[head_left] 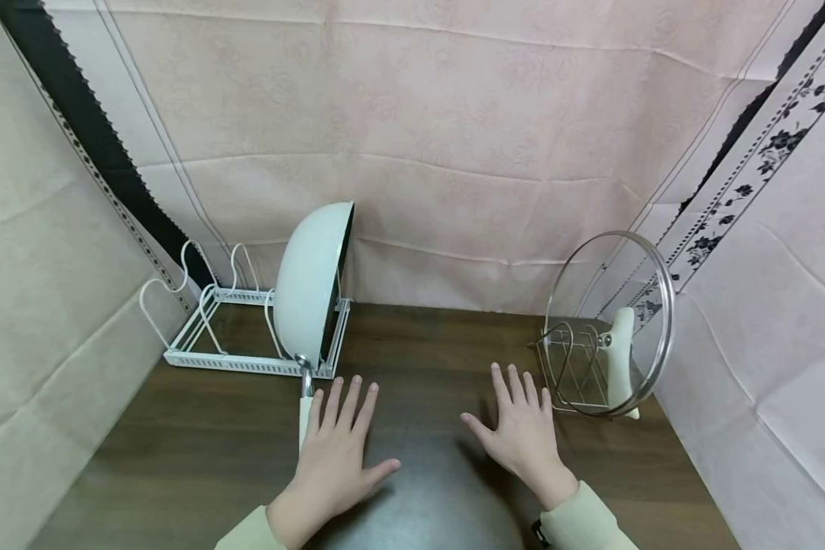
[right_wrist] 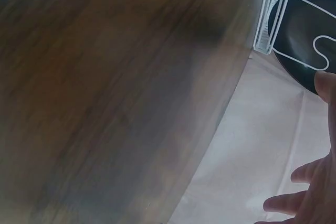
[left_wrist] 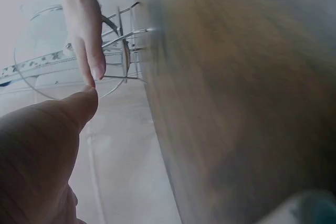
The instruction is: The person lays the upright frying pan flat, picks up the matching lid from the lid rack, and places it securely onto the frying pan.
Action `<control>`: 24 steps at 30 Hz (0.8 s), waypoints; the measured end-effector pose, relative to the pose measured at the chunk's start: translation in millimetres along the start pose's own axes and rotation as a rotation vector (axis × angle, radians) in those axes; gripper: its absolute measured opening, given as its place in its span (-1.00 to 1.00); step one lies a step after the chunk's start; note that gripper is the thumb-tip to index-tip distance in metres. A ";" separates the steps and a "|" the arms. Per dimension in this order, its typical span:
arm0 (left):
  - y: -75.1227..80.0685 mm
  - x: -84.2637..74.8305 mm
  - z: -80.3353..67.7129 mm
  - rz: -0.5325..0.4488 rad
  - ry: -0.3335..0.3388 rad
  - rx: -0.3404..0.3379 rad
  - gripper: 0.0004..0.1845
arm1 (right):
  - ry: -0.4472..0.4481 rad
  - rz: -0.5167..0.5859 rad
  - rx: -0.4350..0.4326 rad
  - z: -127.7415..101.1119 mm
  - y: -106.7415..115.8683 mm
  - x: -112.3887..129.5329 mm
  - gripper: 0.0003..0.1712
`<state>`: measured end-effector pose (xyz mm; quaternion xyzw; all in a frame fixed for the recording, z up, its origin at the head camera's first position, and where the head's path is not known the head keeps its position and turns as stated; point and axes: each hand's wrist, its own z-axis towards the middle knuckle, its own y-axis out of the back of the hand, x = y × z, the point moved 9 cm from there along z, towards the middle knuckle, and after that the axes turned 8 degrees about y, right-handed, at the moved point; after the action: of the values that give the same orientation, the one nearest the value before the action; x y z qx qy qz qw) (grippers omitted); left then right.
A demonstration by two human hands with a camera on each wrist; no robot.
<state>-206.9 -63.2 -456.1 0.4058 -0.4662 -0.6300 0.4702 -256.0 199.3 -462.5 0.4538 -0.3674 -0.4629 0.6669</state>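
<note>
My left hand [head_left: 337, 458] is held over the wooden table with fingers spread, holding nothing. Just beyond it, a frying pan [head_left: 309, 283] with a pale outside and dark inside stands on edge in a white wire rack [head_left: 230, 365]; its handle [head_left: 304, 420] points toward me, partly hidden by the left hand. My right hand [head_left: 522, 435], fingers straight and apart, hovers to the right with nothing in it. Near its fingertips a glass lid [head_left: 665, 321] with a metal rim and pale handle [head_left: 619, 359] leans upright in a small wire stand [head_left: 577, 374].
Pale cloth [head_left: 454, 168] hangs behind the table [head_left: 426, 367], with more cloth walls on the left [head_left: 48, 305] and right [head_left: 770, 328]. The pan rack stands close to the left wall, the lid close to the right one.
</note>
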 end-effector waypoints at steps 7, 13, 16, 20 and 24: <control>9.5 18.3 -17.5 -0.037 -0.017 -0.079 0.23 | -0.007 0.082 0.020 5.7 -5.7 9.7 0.14; 18.6 31.5 -25.7 -0.079 -0.031 -0.151 0.32 | 0.009 0.194 0.015 9.2 -10.7 17.4 0.09; 16.6 38.2 -26.2 -0.089 -0.017 -0.155 0.37 | 0.007 0.253 0.011 12.0 -11.9 23.9 0.07; 12.4 50.8 -30.6 -0.117 0.019 -0.160 0.39 | -0.006 0.333 0.032 18.5 -16.0 39.1 0.06; 6.1 62.4 -38.2 -0.170 0.064 -0.153 0.38 | -0.011 0.405 0.048 24.3 -21.1 56.4 0.06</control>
<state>-183.6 -132.4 -463.7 0.4269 -0.3654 -0.6880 0.4593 -267.1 135.9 -470.8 0.3839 -0.4656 -0.3131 0.7334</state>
